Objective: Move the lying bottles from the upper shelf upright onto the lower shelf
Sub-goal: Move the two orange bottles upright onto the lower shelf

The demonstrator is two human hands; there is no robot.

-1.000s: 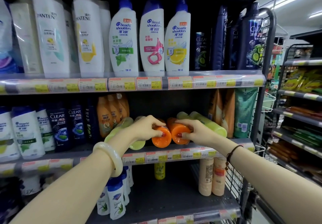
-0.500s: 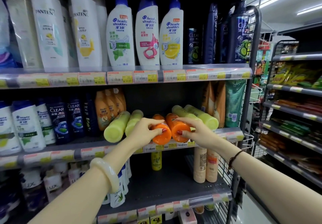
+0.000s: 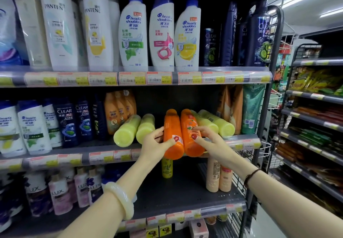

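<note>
Two orange bottles lie side by side on the middle shelf, their bases sticking out past its front edge. My left hand grips the left orange bottle from the left side. My right hand grips the right orange bottle from the right. Two yellow-green bottles lie left of them and two more yellow-green bottles lie to the right. Below, the lower shelf holds one upright yellow bottle and two upright peach bottles.
Upright shampoo bottles fill the top shelf and the left of the middle shelf. Pink Lux bottles stand at the lower shelf's left. A green tube and orange pouches stand at the middle shelf's right end. A wire rack of goods stands to the right.
Both hands have pulled the two orange bottles forward, so their bases now overhang the shelf edge. The view has tilted down, showing more of the lower shelf.
</note>
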